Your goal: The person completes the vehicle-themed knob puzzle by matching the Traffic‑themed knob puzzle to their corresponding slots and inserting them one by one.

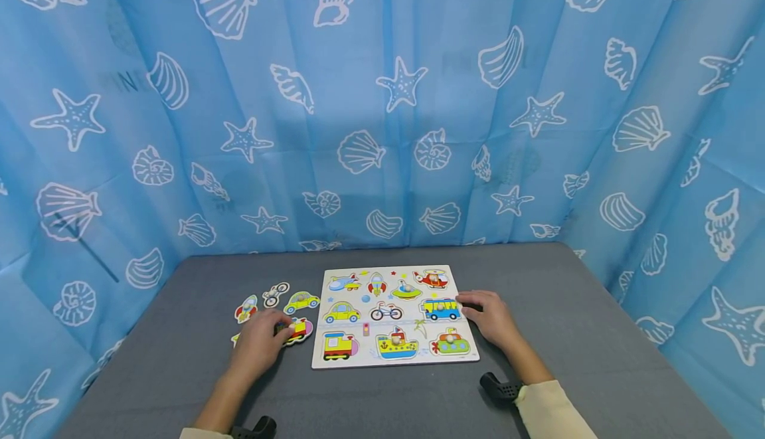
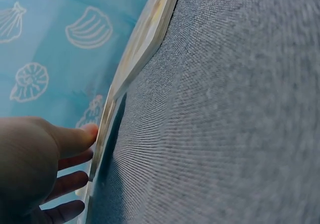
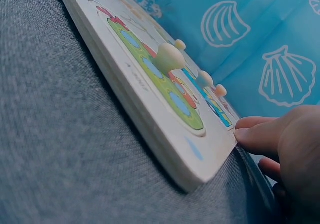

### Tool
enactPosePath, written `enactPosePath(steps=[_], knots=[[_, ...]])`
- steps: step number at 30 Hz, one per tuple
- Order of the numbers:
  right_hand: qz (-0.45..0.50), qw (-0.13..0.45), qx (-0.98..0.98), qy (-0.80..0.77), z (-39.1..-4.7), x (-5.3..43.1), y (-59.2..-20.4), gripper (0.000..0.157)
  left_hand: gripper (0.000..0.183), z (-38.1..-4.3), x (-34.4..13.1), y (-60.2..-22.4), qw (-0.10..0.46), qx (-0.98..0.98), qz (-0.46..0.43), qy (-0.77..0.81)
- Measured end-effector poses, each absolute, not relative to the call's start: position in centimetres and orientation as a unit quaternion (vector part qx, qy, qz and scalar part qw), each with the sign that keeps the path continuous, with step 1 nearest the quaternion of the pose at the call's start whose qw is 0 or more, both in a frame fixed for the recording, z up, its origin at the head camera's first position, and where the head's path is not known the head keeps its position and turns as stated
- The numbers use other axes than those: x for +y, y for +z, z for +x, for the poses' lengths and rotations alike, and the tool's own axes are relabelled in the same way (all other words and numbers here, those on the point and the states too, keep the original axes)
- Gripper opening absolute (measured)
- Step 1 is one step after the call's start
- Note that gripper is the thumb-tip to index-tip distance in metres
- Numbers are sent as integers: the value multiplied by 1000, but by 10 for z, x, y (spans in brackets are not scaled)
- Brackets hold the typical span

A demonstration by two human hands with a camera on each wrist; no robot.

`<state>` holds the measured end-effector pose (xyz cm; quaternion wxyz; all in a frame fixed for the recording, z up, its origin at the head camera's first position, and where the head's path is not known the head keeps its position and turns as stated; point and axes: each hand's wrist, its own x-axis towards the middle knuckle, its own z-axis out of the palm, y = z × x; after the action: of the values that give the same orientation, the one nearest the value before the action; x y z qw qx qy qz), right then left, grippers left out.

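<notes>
A wooden knob puzzle board (image 1: 366, 319) with vehicle pictures lies flat on the table. My left hand (image 1: 258, 341) is just left of it, with thumb and fingers pinching the train puzzle piece (image 1: 305, 328); its knob is mostly hidden. In the left wrist view, the train piece (image 2: 104, 129) stands slightly off the cloth, close to the board's edge. My right hand (image 1: 491, 319) holds the board's right edge between thumb and index finger, beside the bus piece (image 1: 440, 309). In the right wrist view, the submarine piece (image 3: 150, 71) sits in its slot with its knob up.
Loose pieces lie left of the board: a rocket (image 1: 246, 309), a bicycle (image 1: 275, 294) and a yellow car (image 1: 301, 302). Another piece is partly hidden under the left hand. Grey cloth covers the table (image 1: 382, 402). A blue shell-print curtain (image 1: 382, 93) hangs behind and at both sides.
</notes>
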<state>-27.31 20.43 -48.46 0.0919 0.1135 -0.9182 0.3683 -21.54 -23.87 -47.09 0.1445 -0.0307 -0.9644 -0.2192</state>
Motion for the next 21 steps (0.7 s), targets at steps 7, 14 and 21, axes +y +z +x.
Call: enactPosePath(steps=[7,14,21], knots=[[104,85,-920,367,-273,204,-484,26,10,-215,-235,-467,147,-965,-64,-207],[107,88,-920,367,-273,204,-485,26,10,-213,-226,-466,110,-968,-78,-212],[104,88,-919,370,-272,203,-484,26,10,-211,-215,-466,89,-966,-93,-225]])
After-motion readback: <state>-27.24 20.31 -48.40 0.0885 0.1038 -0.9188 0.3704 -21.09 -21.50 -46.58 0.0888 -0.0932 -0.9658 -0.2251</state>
